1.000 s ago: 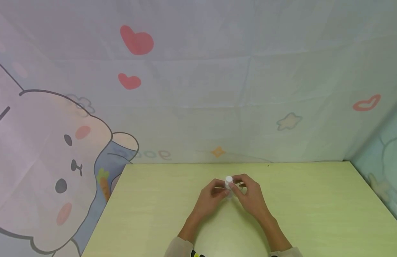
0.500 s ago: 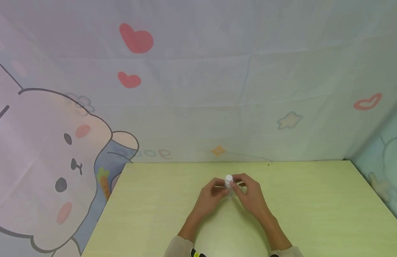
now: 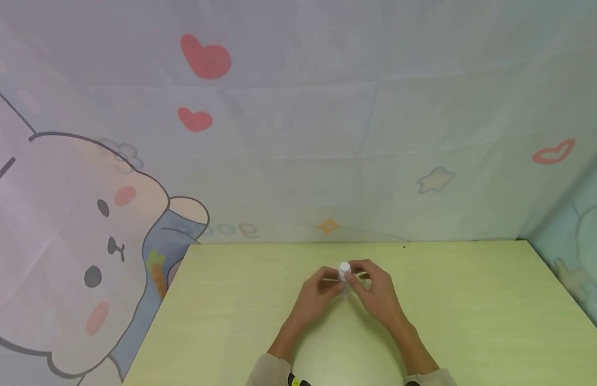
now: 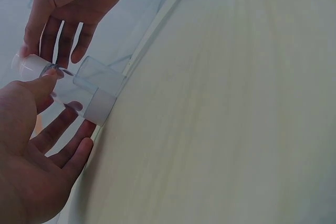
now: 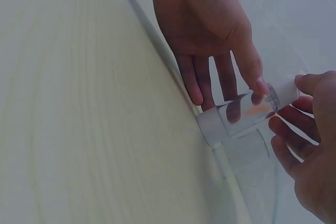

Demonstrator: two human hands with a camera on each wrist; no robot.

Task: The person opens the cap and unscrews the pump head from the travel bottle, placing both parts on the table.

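Note:
A small clear bottle point(image 4: 67, 88) with a white lower end stands upright on the table, a white cap point(image 3: 345, 266) at its top. My left hand point(image 3: 311, 300) grips the bottle's clear body from the left, thumb near the neck and fingers around the far side. From the right, my right hand point(image 3: 378, 294) pinches the cap between thumb and fingers, as the right wrist view shows best. Right beside the bottle is a clear, short cylinder like a cup point(image 5: 247, 150), touched by neither hand in the wrist views.
The pale yellow-green table point(image 3: 230, 311) runs up to a printed cloth point(image 3: 298, 161) hanging behind it. A tiny dark speck point(image 3: 404, 247) lies near the far edge. On the right, another stretch of cloth point(image 3: 580, 236) borders the table.

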